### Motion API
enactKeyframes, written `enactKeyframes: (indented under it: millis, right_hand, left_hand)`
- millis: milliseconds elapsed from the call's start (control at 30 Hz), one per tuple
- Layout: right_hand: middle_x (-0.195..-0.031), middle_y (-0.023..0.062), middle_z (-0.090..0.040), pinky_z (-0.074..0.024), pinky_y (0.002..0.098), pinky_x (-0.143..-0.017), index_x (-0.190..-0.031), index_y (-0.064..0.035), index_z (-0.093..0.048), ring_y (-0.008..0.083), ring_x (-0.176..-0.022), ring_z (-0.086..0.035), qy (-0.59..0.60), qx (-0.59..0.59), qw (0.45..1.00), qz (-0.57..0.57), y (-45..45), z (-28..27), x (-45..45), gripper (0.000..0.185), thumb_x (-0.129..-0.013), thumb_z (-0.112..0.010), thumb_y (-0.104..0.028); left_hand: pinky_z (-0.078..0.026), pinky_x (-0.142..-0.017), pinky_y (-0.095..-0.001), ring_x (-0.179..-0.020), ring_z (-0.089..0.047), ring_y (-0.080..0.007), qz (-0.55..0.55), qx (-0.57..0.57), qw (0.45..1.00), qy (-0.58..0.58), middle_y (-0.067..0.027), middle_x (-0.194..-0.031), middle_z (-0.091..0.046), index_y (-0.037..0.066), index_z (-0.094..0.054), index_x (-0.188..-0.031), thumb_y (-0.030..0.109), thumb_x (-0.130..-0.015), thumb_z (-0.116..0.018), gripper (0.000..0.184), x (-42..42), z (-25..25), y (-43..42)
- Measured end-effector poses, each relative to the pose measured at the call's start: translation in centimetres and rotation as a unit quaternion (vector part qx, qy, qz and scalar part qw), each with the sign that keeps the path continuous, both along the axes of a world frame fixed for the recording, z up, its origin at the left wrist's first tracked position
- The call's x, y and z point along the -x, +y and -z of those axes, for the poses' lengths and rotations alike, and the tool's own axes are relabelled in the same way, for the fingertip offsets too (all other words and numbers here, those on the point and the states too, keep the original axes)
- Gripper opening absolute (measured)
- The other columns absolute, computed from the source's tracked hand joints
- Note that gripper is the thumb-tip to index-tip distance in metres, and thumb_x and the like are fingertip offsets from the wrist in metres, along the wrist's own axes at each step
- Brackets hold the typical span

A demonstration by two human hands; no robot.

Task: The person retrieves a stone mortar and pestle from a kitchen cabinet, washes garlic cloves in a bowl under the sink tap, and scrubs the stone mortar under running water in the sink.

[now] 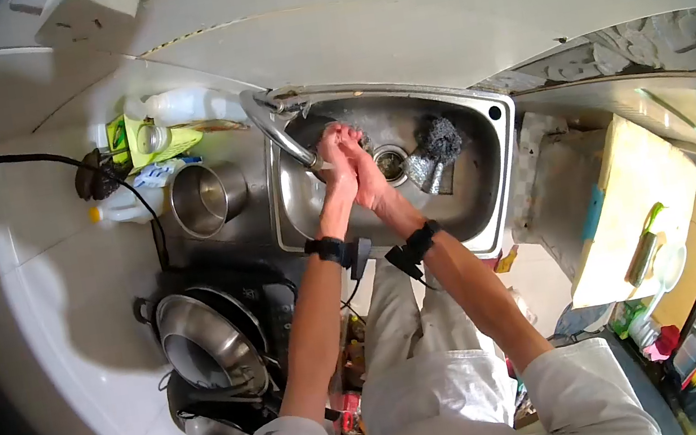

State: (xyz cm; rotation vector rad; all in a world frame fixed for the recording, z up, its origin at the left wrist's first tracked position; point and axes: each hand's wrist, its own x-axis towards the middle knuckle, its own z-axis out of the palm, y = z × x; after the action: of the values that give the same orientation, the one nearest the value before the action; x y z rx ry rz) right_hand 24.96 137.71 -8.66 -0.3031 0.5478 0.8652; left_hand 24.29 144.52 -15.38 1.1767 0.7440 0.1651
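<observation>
My left hand (336,165) and my right hand (369,179) are pressed together over the sink (326,221), wet, with fingers curled against each other. No object shows in either hand; the space between the palms is hidden. The curved metal faucet (276,133) reaches over from the left, its spout end at my left hand. To the right of my hands, a dark grey steel-wool scrubber (442,140) lies in the basin beside a shiny crumpled piece (426,171). The round drain (391,162) is just beside my right hand.
Left of the sink stand a steel pot (202,201), bottles (127,204) and a green-yellow packet (126,139). Stacked pans (208,340) sit on the dark stove. At right, a cutting board (639,212) holds a cleaver (643,257) and a white ladle (668,269).
</observation>
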Motion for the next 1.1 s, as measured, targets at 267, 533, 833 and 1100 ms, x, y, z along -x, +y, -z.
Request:
enactKeyframes:
  millis: [267,533,833,1100]
  right_hand:
    - [-0.092,0.0074,-0.061,-0.0482,0.0304,-0.075,-0.099,-0.0045,-0.057,0.0153,-0.082,-0.057,-0.227,0.239,0.941,-0.080,2.4,5.5,-0.2,0.017,-0.091,-0.058,-0.019]
    - [-0.091,0.0141,-0.060,-0.0472,0.0344,-0.070,-0.093,-0.0022,-0.057,0.0228,-0.082,-0.058,-0.582,0.471,0.617,-0.242,1.4,0.2,-0.6,0.015,-0.083,-0.061,-0.012]
    - [-0.088,0.0233,-0.061,-0.0446,0.0467,-0.083,-0.088,-0.0011,-0.060,0.0413,-0.090,-0.054,-0.734,0.537,0.348,-0.228,1.2,0.2,-0.6,0.022,-0.074,-0.064,-0.018]
    - [-0.082,0.0284,-0.062,-0.0495,0.0489,-0.065,-0.086,0.0070,-0.057,0.0466,-0.081,-0.060,-0.572,0.529,0.512,-0.361,-1.9,3.4,-0.8,0.022,-0.089,-0.049,-0.014]
  left_hand:
    - [-0.043,-0.064,-0.0271,-0.069,-0.050,-0.0098,-0.125,0.261,0.956,-0.046,-0.0001,-0.083,-0.057,0.009,-0.058,-0.088,0.025,-0.093,-0.061,0.017,1.0,-3.9,-0.4]
    - [-0.044,-0.071,-0.0255,-0.077,-0.052,-0.0093,-0.148,0.144,0.977,0.052,0.0001,-0.090,-0.058,0.007,-0.061,-0.103,0.032,-0.096,-0.057,0.026,2.2,-2.2,1.6]
    - [-0.046,-0.090,-0.0314,-0.107,-0.057,-0.0198,-0.107,0.076,0.983,0.130,-0.0044,-0.117,-0.059,0.006,-0.058,-0.119,0.030,-0.101,-0.044,0.033,7.0,-5.7,0.8]
    - [-0.039,-0.078,-0.0492,-0.084,-0.052,-0.0388,0.224,-0.600,0.766,-0.054,-0.0205,-0.092,-0.058,-0.001,-0.057,-0.089,-0.001,-0.076,-0.060,0.013,7.0,-6.7,1.0]
